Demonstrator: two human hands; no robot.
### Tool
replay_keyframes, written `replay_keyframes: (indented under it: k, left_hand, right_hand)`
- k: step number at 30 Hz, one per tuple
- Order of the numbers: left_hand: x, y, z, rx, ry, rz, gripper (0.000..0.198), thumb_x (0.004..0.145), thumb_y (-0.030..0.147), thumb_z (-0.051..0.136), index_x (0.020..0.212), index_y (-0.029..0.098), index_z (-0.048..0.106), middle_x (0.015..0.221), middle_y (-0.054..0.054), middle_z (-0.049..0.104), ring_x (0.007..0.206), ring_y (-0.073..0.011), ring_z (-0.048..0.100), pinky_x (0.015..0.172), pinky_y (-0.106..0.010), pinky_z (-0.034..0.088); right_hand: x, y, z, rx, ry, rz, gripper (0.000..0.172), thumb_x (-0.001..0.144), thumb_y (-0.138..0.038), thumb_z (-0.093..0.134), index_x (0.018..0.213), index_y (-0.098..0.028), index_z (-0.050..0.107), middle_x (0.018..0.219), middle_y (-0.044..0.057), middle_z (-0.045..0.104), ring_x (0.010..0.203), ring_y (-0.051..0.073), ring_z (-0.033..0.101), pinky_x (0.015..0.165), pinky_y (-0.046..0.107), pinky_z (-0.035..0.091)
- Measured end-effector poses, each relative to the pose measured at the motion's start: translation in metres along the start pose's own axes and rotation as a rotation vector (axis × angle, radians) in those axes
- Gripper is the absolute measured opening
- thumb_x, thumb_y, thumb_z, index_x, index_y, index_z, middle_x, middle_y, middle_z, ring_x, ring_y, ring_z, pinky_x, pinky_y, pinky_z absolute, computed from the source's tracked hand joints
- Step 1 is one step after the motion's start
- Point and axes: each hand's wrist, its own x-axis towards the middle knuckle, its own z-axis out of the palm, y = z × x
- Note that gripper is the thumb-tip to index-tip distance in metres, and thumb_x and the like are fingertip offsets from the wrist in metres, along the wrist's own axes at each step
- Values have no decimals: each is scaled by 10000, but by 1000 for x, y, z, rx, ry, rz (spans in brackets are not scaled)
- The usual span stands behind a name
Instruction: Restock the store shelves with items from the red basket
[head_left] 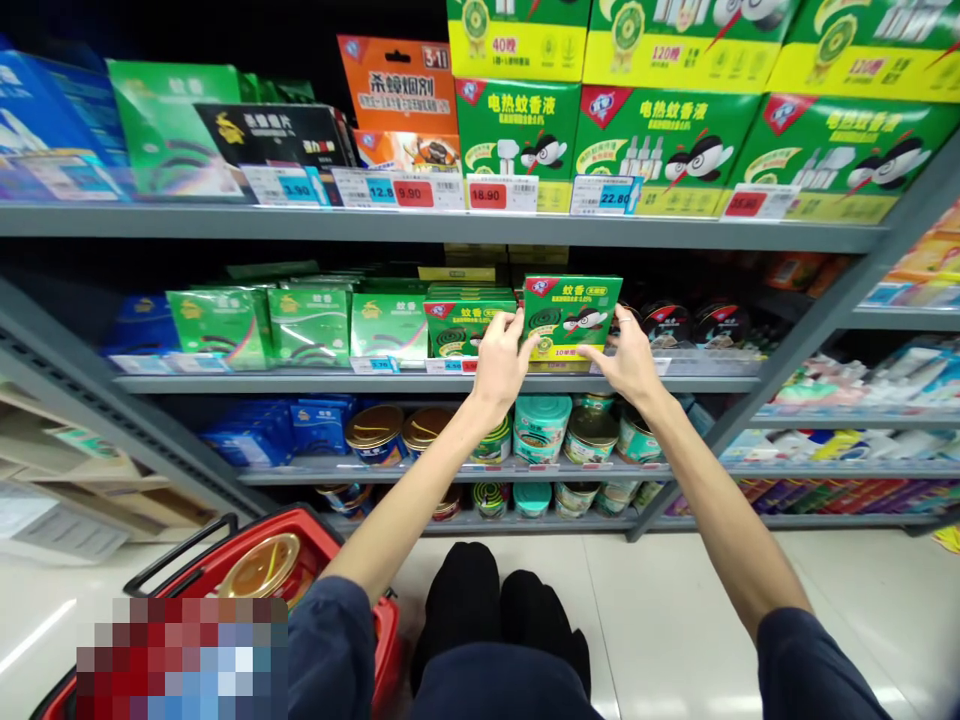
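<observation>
Both my hands are on a green and yellow mosquito coil box (574,318) at the front of the second shelf. My left hand (501,358) grips its left side, thumb against the front. On the right side, my right hand (628,358) has its thumb low on the front and its fingers along the edge. Left of my left hand stand matching green coil boxes (461,318), partly covered by that hand. Dark round tins (666,325) sit behind and right of my right hand.
A grey shelf edge (450,226) runs above my hands, with large green boxes (652,150) on it. Lower shelves hold round tins (541,428). A red shopping basket (386,640) stands on the floor at my left, holding a gold-lidded container (259,568).
</observation>
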Motion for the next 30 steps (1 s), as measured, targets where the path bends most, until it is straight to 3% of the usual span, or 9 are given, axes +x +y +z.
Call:
replay_keyframes:
  k: [2,5,15,19,23,30]
  left_hand:
    - [-4,1,2,15,-33,13,496,1039,242,674,1521,151,597,1242,-158,666,1191,-311,675,1077,-477,588]
    - [-7,2,6,33,-52,14,510,1068,221,599,1566,149,519,1305,-185,634,1281,-346,651,1141,-535,567]
    - [-9,3,19,57,-73,-48,460,1130,326,444,1531,109,497,1449,-274,577,1458,-433,542,1205,-642,491]
    - [-11,0,23,99,-44,-95,369,1107,254,506,1435,96,564,1359,-251,623,1394,-412,593,1189,-611,510]
    - [-12,-4,24,124,-66,-172,269,1070,299,630,1260,108,626,1212,-222,688,1208,-387,702,1059,-551,590]
    - [-21,10,3,54,-13,-22,352,1118,360,534,1375,133,610,1258,-197,713,1196,-326,717,1036,-470,603]
  right_hand:
    - [0,2,3,-9,14,14,993,844,-688,826,1620,-193,453,1533,222,570,1401,402,614,1094,620,642]
    - [1,7,6,-8,23,13,1035,830,-732,819,1610,-171,435,1540,243,568,1409,410,610,1107,628,632]
    - [3,21,14,-67,38,-25,1013,864,-785,750,1600,-187,394,1511,238,568,1413,404,606,1133,628,601]
    - [-2,21,16,-115,49,-51,946,925,-736,704,1604,-160,386,1519,261,541,1453,419,573,1196,650,540]
    - [-4,18,16,-130,48,-34,928,933,-716,704,1597,-144,399,1518,272,542,1426,423,587,1215,659,512]
    - [-23,-6,11,-27,137,-11,819,964,-597,713,1644,-249,417,1524,213,540,1375,384,629,1126,647,600]
